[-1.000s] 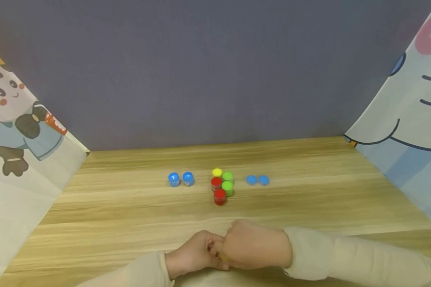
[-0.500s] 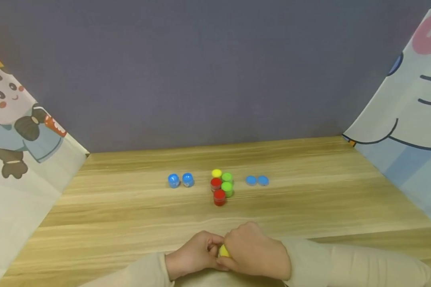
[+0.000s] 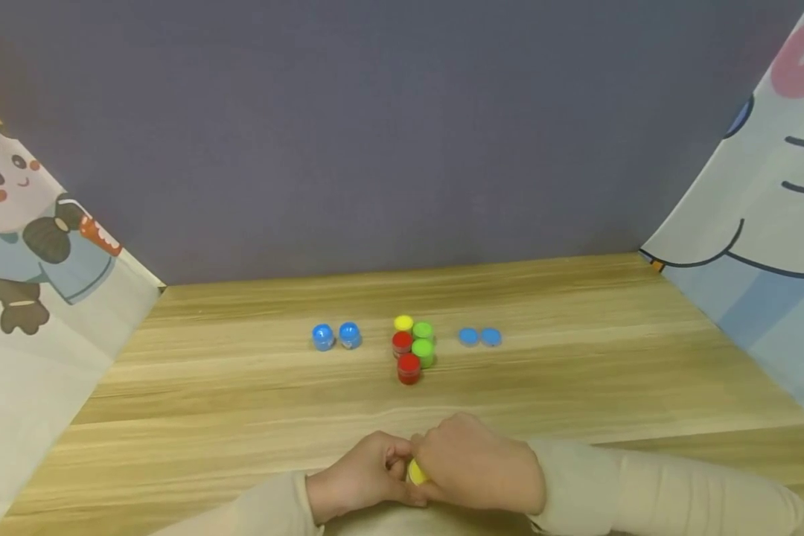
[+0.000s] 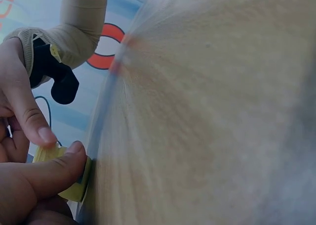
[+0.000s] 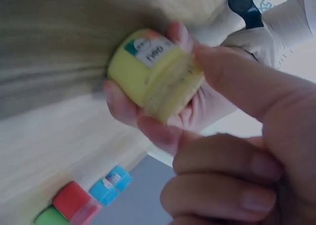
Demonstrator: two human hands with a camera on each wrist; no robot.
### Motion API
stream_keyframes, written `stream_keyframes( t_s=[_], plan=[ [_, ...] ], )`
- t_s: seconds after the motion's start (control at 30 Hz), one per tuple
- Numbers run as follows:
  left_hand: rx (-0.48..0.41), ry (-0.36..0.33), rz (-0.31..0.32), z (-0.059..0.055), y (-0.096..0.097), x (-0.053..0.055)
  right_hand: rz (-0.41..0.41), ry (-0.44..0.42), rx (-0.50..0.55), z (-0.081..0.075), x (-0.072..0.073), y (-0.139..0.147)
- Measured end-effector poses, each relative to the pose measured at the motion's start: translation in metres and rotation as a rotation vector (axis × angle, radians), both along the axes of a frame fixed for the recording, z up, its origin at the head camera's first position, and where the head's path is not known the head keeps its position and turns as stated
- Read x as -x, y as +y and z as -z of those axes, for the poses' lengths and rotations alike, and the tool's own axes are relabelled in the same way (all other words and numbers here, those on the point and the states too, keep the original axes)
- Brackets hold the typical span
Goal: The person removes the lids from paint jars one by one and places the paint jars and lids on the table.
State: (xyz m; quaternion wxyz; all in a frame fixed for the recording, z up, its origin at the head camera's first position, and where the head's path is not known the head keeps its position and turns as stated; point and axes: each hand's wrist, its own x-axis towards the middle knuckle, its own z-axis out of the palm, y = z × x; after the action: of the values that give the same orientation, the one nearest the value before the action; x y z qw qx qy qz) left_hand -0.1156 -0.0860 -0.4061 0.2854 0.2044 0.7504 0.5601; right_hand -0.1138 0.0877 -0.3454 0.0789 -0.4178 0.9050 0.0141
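A small yellow tub (image 5: 129, 76) with a printed label is held between both hands, low over the near part of the table. My left hand (image 3: 365, 474) grips its body, thumb on one side and fingers on the other. With thumb and index finger, my right hand (image 3: 476, 465) pinches the rim of the yellow lid (image 5: 174, 89); its other fingers are curled. From the head view, only part of the lid's yellow top shows between the hands. In the left wrist view, the tub (image 4: 79, 189) is right at the table surface, partly behind my left thumb (image 4: 61, 168).
Ahead on the wooden table (image 3: 241, 417) stand two red tubs (image 3: 409, 368), two green tubs (image 3: 423, 351) and a yellow one (image 3: 403, 323), grouped closely. Two blue tubs (image 3: 336, 336) are to their left, two blue lids (image 3: 479, 337) to their right. A grey panel (image 3: 402, 149) rises behind.
My right hand has turned and shifted slightly on the tub, so the yellow lid top shows between the hands. My left hand has stayed in place. The tubs on the table have not moved.
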Motion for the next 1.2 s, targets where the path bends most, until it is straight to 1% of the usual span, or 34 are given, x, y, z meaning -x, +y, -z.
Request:
stream_keyframes(
  t_s=[0.07,0.13,0.17,0.27,0.33,0.4,0.53,0.73,0.77,0.83,0.93,0.97,1.07,1.2],
  plan=[
    [-0.005,-0.004,0.001,0.000,0.000,0.000,-0.009,-0.004,-0.027,-0.003,0.000,-0.001],
    [-0.012,-0.011,0.003,0.000,0.001,0.000,-0.035,0.016,-0.063,-0.006,0.000,-0.001],
    [-0.016,-0.017,0.004,0.000,0.001,0.000,-0.054,0.039,-0.089,-0.007,0.000,-0.001],
    [-0.025,-0.035,0.005,0.000,0.001,0.001,-0.128,0.147,-0.143,-0.009,-0.001,0.001],
    [-0.023,-0.042,0.000,0.000,0.001,0.000,-0.170,0.213,-0.158,-0.010,-0.001,0.002],
    [-0.016,-0.043,-0.006,0.000,0.001,0.000,-0.205,0.255,-0.162,-0.010,-0.001,0.003],
    [-0.012,-0.053,-0.012,0.000,0.000,0.000,-0.243,0.274,-0.149,-0.010,0.000,0.005],
    [-0.020,-0.051,-0.009,0.000,0.001,0.000,-0.264,0.204,-0.044,-0.009,0.003,0.010],
    [-0.018,-0.049,-0.008,0.000,0.001,0.000,-0.259,0.178,-0.024,-0.009,0.003,0.011],
    [-0.016,-0.044,-0.009,0.000,0.001,0.000,-0.221,0.119,0.016,-0.008,0.003,0.011],
    [-0.006,-0.028,-0.010,0.001,0.000,0.000,-0.136,0.035,0.088,-0.007,0.001,0.010],
    [-0.001,-0.023,-0.010,0.001,0.000,0.000,-0.106,0.020,0.106,-0.006,0.001,0.009],
    [0.003,-0.005,-0.005,0.001,0.000,0.001,-0.039,0.041,0.131,-0.002,-0.002,0.006],
    [-0.011,-0.009,0.006,0.001,0.000,0.002,0.040,0.094,0.115,0.003,-0.003,0.005]
  ],
)
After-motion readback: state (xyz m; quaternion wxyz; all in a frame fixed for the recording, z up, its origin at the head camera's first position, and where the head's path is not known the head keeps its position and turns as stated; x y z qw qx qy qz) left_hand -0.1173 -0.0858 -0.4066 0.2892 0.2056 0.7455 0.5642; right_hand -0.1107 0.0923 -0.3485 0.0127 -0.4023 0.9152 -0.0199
